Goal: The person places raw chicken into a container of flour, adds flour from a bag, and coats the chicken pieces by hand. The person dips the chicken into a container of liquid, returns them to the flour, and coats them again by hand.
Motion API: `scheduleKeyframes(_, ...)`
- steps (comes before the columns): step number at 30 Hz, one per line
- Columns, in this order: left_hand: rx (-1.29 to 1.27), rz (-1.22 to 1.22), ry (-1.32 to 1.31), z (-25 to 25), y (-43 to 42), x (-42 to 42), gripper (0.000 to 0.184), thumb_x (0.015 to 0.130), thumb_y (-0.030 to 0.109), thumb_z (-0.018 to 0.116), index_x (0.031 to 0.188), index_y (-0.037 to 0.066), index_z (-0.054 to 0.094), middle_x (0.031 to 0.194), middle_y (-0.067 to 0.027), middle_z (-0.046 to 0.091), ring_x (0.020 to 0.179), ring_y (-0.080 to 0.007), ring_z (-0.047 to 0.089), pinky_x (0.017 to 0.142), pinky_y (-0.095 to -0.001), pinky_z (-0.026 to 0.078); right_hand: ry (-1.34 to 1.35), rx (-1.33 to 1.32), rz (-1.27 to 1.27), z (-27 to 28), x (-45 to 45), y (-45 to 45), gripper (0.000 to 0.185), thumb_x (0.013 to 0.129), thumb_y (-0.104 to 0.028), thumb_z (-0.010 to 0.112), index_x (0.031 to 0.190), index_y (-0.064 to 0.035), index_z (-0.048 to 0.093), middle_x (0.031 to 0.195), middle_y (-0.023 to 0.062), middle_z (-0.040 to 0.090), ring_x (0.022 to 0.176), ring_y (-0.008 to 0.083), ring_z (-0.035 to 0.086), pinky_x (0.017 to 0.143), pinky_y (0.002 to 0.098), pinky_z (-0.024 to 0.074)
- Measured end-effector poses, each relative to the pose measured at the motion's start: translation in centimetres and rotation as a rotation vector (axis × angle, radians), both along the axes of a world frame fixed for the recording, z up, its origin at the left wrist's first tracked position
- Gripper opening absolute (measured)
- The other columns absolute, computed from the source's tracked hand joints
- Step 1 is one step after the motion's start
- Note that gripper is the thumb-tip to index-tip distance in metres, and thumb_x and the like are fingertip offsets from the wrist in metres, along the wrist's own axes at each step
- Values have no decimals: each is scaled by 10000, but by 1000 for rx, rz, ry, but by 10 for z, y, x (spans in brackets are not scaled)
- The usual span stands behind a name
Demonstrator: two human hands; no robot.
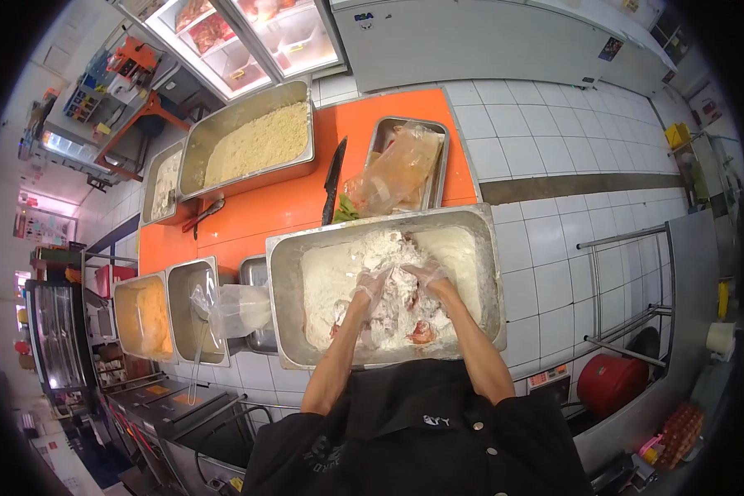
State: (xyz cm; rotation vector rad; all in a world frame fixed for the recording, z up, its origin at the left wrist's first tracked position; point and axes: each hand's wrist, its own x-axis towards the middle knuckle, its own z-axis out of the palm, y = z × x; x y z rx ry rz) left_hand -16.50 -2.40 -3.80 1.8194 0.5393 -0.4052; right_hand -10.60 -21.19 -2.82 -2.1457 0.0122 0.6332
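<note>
A deep metal pan (287, 326) of white flour (322, 277) stands in front of me, with raw meat pieces (422, 332) heaped in its middle, coated in flour. My left hand (374, 283), in a clear plastic glove, presses into the left side of the heap. From the right, my right hand (426, 274), gloved likewise, curls in against the same floured meat. Flour dusts both gloves and partly hides the fingers. Between the hands lies clumped, floured meat.
Beyond the pan, an orange table (248, 211) bears a crumb-filled pan (190, 174), a black knife (334, 180) and a metal tray (443, 140) with a plastic bag (401, 174). To the left are an orange-powder pan (145, 318), a pan with a wire strainer (198, 326) and another clear bag (244, 310).
</note>
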Motion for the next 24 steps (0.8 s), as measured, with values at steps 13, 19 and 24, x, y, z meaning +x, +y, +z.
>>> scheduleKeyframes(13, -422, 136, 10, 20, 99, -100, 323, 960, 298, 495, 1106, 14, 545, 1016, -110, 644, 926, -236, 602, 835, -374, 489, -97, -423, 490, 35, -18, -90, 681, 817, -447, 586, 1300, 4, 421, 1254, 254, 483, 1104, 330, 506, 948, 390, 422)
scheduleKeyframes(19, -335, -106, -155, 30, 27, -57, 510, 939, 362, 525, 1308, 13, 482, 1393, -125, 424, 1272, -228, 416, 1047, -339, 344, 261, -140, 620, 41, -17, -37, 615, 795, -428, 643, 1182, 43, 565, 1084, 217, 630, 989, 292, 612, 880, 367, 475)
scheduleKeyframes(24, -138, -93, -240, 6, 17, -37, 537, 957, 434, 441, 1286, 15, 508, 1336, -139, 482, 1211, -244, 475, 1030, -349, 353, 257, 309, 288, 57, -47, -37, 673, 792, -509, 655, 1227, -6, 550, 1196, 208, 583, 1090, 266, 566, 922, 353, 456)
